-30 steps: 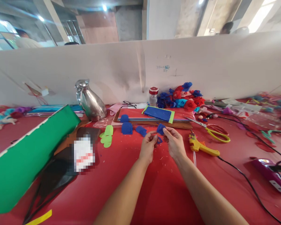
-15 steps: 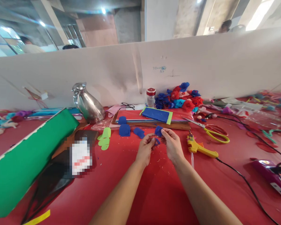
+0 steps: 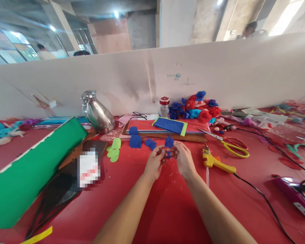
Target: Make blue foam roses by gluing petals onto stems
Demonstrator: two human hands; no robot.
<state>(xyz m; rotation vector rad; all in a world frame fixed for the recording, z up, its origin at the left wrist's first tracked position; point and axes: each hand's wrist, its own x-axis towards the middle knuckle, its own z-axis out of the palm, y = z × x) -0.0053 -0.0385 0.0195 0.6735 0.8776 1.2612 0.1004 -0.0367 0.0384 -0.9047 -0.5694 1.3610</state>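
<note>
Between my hands is a small blue crepe-paper petal piece point(image 3: 169, 141), raised above the red tabletop. My left hand point(image 3: 155, 160) is closed, its thumb and fingers pinched at the piece's lower left. Closed on the right side of the same piece is my right hand point(image 3: 183, 156); the fingertips of both hands nearly meet. A bit of blue also shows below the fingers. On the table to the left lie a loose blue piece point(image 3: 150, 144), a stack of blue cut pieces point(image 3: 135, 141) and light green cut pieces point(image 3: 114, 150).
A yellow glue gun point(image 3: 217, 163) with its cord and yellow-handled scissors point(image 3: 235, 149) lie on the right. Behind are folded blue paper point(image 3: 169, 125), paper flowers point(image 3: 204, 114), a jar point(image 3: 164, 107) and a metal jug point(image 3: 99, 115). A green board point(image 3: 38, 173) stands left.
My hands have drawn closer together around the blue petal piece, and the right hand has shifted slightly left. The piece now stands more upright. The camera view has shifted slightly.
</note>
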